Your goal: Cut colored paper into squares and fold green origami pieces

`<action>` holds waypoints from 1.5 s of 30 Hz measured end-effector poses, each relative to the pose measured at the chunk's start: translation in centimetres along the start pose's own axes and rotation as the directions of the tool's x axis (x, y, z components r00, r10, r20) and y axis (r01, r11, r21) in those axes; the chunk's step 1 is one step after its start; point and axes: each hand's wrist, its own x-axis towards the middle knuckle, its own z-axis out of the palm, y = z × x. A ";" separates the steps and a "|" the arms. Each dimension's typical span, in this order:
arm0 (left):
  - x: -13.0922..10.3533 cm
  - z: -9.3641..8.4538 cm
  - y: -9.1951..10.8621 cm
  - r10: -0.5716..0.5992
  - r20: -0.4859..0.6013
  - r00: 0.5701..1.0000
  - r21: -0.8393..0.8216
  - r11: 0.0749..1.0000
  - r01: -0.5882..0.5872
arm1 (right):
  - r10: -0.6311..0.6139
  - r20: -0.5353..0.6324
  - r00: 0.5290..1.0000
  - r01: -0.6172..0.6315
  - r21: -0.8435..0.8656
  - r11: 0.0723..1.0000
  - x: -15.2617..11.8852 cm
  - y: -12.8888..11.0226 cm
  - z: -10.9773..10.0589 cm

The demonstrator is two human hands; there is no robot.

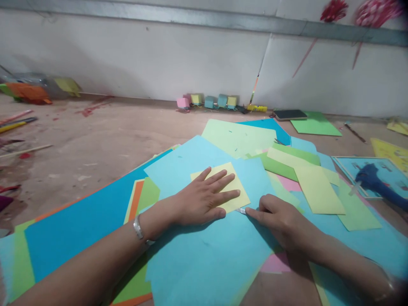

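My left hand is lying flat, grasping nothing, pinning the yellow paper; my right hand is gripping a small blade at its edge. I should be pressing evenly, keeping fingertips clear. The yellow paper is resting under my left hand, left of my right, on a light blue sheet.

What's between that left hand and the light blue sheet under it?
A piece of yellow paper: in the head view, the left hand lies spread on it, over the light blue sheet.
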 end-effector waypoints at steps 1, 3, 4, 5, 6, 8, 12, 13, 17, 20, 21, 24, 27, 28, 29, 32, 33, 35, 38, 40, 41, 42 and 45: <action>0.0 0.1 -0.1 0.004 -0.010 1.000 -0.001 1.000 -0.004 | 0.003 -0.002 1.000 -0.003 0.005 1.000 0.1 -0.2 0.0; 0.0 0.3 -0.2 0.011 -0.029 1.000 -0.008 1.000 -0.011 | 0.043 0.016 0.999 -0.044 0.030 0.999 0.3 -0.5 0.0; 0.0 0.3 -0.2 0.012 -0.035 0.999 -0.012 1.000 -0.012 | 0.086 0.033 0.996 -0.088 0.049 0.995 0.3 -0.6 0.1; -0.1 0.3 -0.2 0.011 -0.036 0.999 -0.016 1.000 -0.011 | 0.127 0.053 0.990 -0.131 0.071 0.989 0.3 -0.7 0.1; -0.1 0.3 -0.2 0.008 -0.034 0.999 -0.019 1.000 -0.009 | 0.158 0.073 0.985 -0.164 0.089 0.982 0.3 -0.8 0.1; -0.1 0.1 -0.1 0.004 -0.025 1.000 -0.028 1.000 -0.005 | 0.197 0.096 0.976 -0.208 0.122 0.971 0.1 -0.9 0.2; -0.1 -0.1 0.0 0.014 -0.030 0.999 -0.056 0.998 -0.016 | 0.384 0.130 0.914 -0.405 0.221 0.887 0.5 -1.6 0.0; -0.1 -0.1 0.0 0.016 -0.039 0.999 -0.060 0.998 -0.019 | 0.441 0.147 0.885 -0.465 0.245 0.851 0.7 -1.9 -0.2; -0.1 0.1 -0.1 0.016 -0.062 0.998 -0.064 0.998 -0.020 | 0.475 0.144 0.868 -0.497 0.281 0.821 1.6 -2.7 -0.4; 0.0 0.1 -0.1 0.015 -0.054 0.998 -0.071 0.997 -0.019 | 0.462 0.123 0.878 -0.477 0.275 0.835 1.5 -2.8 -0.2; 0.0 0.1 0.0 0.013 -0.051 0.999 -0.073 0.997 -0.017 | 0.458 0.125 0.880 -0.475 0.270 0.838 1.4 -2.7 -0.1; -0.1 -0.2 0.1 0.008 -0.038 0.999 -0.078 0.997 -0.011 | 0.401 0.134 0.906 -0.423 0.262 0.867 0.9 -2.7 0.0; -0.1 -0.5 0.3 -0.003 -0.010 1.000 -0.079 0.997 0.002 | 0.378 0.131 0.916 -0.400 0.247 0.883 0.6 -2.7 0.0; -0.1 -0.6 0.3 -0.007 -0.003 1.000 -0.076 0.997 0.007 | 0.394 0.130 0.910 -0.414 0.238 0.878 0.5 -2.6 0.1; -0.1 -0.7 0.4 -0.011 0.004 1.000 -0.073 0.997 0.011 | 0.408 0.128 0.904 -0.428 0.231 0.874 0.4 -2.5 0.1; -0.1 -0.7 0.4 -0.014 0.016 1.000 -0.063 0.998 0.015 | 0.391 0.103 0.915 -0.404 0.192 0.894 -0.1 -1.8 0.2; -0.1 -0.7 0.4 -0.013 0.016 1.000 -0.063 0.998 0.014 | 0.364 0.089 0.927 -0.374 0.165 0.912 -0.3 -1.4 0.1; -0.1 -0.6 0.4 -0.007 0.009 1.000 -0.063 0.998 0.008 | 0.295 0.051 0.954 -0.299 0.081 0.951 -0.8 -0.6 -0.2; -0.1 -0.5 0.3 -0.002 -0.012 1.000 -0.067 0.998 0.001 | 0.201 0.007 0.980 -0.201 -0.029 0.979 -1.5 0.8 -0.8; -0.1 -0.5 0.2 -0.003 -0.018 1.000 -0.072 0.997 0.002 | 0.144 -0.034 0.989 -0.147 -0.084 0.986 -1.9 1.5 -1.1; -0.1 -0.5 0.2 -0.003 -0.016 1.000 -0.073 0.997 0.002 | 0.118 -0.058 0.991 -0.124 -0.111 0.986 -2.0 1.8 -1.3; -0.1 -0.5 0.3 -0.001 -0.012 1.000 -0.072 0.997 0.000 | 0.088 -0.083 0.993 -0.099 -0.138 0.985 -2.1 2.0 -1.4; -0.1 -0.6 0.3 0.002 -0.010 1.000 -0.064 0.998 -0.002 | 0.030 -0.109 0.994 -0.047 -0.158 0.986 -2.0 2.2 -1.8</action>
